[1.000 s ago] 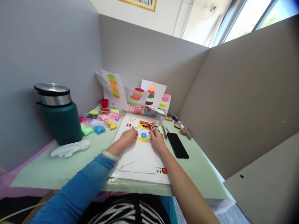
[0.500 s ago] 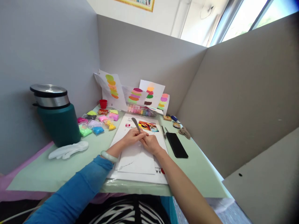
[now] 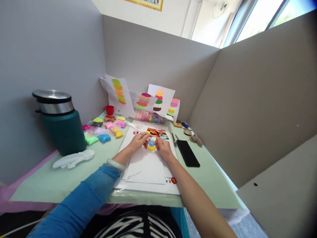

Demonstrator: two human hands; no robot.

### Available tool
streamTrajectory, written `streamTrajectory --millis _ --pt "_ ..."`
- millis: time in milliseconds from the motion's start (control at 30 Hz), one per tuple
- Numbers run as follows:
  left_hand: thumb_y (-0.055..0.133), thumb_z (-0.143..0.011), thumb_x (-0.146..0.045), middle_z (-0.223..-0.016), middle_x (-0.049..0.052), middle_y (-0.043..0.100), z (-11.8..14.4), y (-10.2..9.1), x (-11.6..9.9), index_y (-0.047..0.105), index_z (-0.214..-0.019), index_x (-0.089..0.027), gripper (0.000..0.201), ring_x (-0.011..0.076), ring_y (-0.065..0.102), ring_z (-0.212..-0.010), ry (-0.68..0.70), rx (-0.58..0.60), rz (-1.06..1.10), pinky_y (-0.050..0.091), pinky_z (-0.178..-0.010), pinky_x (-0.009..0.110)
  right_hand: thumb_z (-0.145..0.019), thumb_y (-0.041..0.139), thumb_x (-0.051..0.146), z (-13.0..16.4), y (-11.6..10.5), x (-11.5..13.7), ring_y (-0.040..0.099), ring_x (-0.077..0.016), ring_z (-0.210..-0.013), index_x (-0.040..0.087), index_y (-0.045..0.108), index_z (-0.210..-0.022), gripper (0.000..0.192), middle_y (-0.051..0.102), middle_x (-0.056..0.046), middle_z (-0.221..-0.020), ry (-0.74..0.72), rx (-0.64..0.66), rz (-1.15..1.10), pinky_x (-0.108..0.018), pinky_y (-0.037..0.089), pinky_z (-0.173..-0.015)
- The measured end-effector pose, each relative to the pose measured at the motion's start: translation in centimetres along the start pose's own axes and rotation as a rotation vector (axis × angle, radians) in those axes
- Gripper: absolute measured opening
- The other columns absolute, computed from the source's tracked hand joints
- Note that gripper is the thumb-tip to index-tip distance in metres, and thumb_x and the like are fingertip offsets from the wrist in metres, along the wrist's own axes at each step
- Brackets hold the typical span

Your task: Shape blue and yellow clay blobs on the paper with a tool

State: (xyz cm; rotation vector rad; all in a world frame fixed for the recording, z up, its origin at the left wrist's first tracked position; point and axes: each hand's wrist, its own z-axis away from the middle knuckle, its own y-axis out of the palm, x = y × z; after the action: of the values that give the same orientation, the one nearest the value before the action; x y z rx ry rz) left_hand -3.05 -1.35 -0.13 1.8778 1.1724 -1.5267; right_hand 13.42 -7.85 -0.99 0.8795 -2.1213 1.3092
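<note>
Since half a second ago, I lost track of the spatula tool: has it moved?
Yes. The spatula tool now sits in the left hand, blade pointing left toward the clay bags, no longer over the colour picture.

Single head view; forward-down onto table (image 3: 61, 185); perhaps arm's-length near

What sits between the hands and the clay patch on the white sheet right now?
Nothing visible does. The left hand and right hand rest on the white sheet on either side of the yellow and blue clay patch, with the left hand's thin tool angled toward it.
</note>
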Motion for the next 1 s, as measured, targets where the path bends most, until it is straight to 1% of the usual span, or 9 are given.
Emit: streamTrajectory --millis 33,100,200,300,433,567,633,767,1000 --pt "0.039 -0.086 -0.042 -0.047 -0.004 0.049 0.0 -0.2 0.0 0.058 -0.098 -0.01 0.039 0.0093 0.048 -0.041 -0.024 -0.05 -0.045 0.039 -0.045 0.021 -0.092 0.022 0.045 -0.1 -0.1 -0.3 0.054 -0.0118 -0.058 0.018 0.058 -0.071 0.049 0.058 0.0 -0.058 0.044 -0.04 0.053 -0.02 0.038 -0.061" --pt "0.038 -0.086 -0.038 -0.043 -0.005 0.045 -0.1 -0.6 0.1 0.059 -0.093 -0.012 0.035 0.0095 0.045 -0.038 -0.072 -0.137 -0.196 0.036 -0.044 0.021 -0.091 0.027 0.044 -0.3 -0.1 -1.0 0.057 -0.0137 -0.066 0.019 0.059 -0.074 0.045 0.063 -0.002 -0.067 0.129 -0.089 0.222 -0.022 0.037 -0.063" --pt "0.042 -0.083 -0.033 -0.044 -0.004 0.049 -0.3 -1.0 0.4 0.062 -0.084 -0.015 0.028 0.013 0.051 -0.048 -0.119 -0.19 -0.461 0.039 -0.053 0.024 -0.089 0.036 0.04 -0.5 -0.1 -1.6 0.059 -0.0173 -0.075 0.019 0.062 -0.078 0.035 0.066 -0.007 -0.077 0.231 -0.033 0.486 -0.024 0.035 -0.063" --pt "0.045 -0.082 -0.029 -0.051 -0.002 0.055 -0.4 -0.9 0.9 0.062 -0.084 -0.016 0.022 0.0156 0.056 -0.058 -0.15 -0.176 -0.597 0.041 -0.062 0.025 -0.089 0.036 0.039 -0.6 0.0 -1.4 0.06 -0.0196 -0.079 0.018 0.063 -0.083 0.034 0.067 -0.01 -0.083 0.269 0.039 0.619 -0.026 0.035 -0.063" --pt "0.045 -0.082 -0.025 -0.063 0.0 0.062 -0.5 -0.3 1.2 0.06 -0.09 -0.016 0.02 0.0158 0.059 -0.064 -0.128 -0.123 -0.625 0.042 -0.065 0.025 -0.091 0.033 0.039 -0.5 0.1 -0.9 0.06 -0.0202 -0.082 0.018 0.062 -0.09 0.035 0.067 -0.01 -0.087 0.288 0.08 0.678 -0.027 0.036 -0.066" --pt "0.047 -0.08 -0.024 -0.08 0.004 0.067 -0.6 0.1 1.4 0.062 -0.088 -0.016 0.019 0.0177 0.06 -0.079 -0.075 -0.115 -0.654 0.042 -0.071 0.025 -0.091 0.031 0.039 -0.5 0.2 -0.8 0.06 -0.0203 -0.084 0.019 0.061 -0.094 0.036 0.067 -0.008 -0.088 0.295 0.096 0.734 -0.028 0.037 -0.069" --pt "0.048 -0.08 -0.024 -0.085 0.005 0.068 -0.7 0.2 1.6 0.063 -0.087 -0.016 0.019 0.0183 0.06 -0.082 -0.059 -0.114 -0.674 0.042 -0.073 0.025 -0.091 0.03 0.04 -0.5 0.3 -0.9 0.06 -0.0202 -0.084 0.02 0.06 -0.095 0.037 0.067 -0.007 -0.089 0.294 0.1 0.75 -0.028 0.037 -0.068" --pt "0.048 -0.08 -0.024 -0.084 0.005 0.068 -0.9 0.3 1.8 0.065 -0.086 -0.016 0.019 0.0182 0.061 -0.08 -0.052 -0.109 -0.699 0.042 -0.072 0.025 -0.092 0.028 0.039 -0.4 0.3 -0.9 0.061 -0.0195 -0.084 0.019 0.06 -0.097 0.037 0.067 -0.007 -0.089 0.293 0.11 0.762 -0.027 0.037 -0.068" --pt "0.05 -0.08 -0.024 -0.083 0.005 0.069 -0.9 0.4 1.6 0.066 -0.086 -0.016 0.019 0.0177 0.061 -0.078 -0.088 -0.124 -0.744 0.042 -0.072 0.024 -0.092 0.028 0.04 -0.5 0.4 -0.8 0.06 -0.0187 -0.086 0.019 0.06 -0.099 0.039 0.066 -0.008 -0.09 0.312 0.123 0.763 -0.027 0.037 -0.07"
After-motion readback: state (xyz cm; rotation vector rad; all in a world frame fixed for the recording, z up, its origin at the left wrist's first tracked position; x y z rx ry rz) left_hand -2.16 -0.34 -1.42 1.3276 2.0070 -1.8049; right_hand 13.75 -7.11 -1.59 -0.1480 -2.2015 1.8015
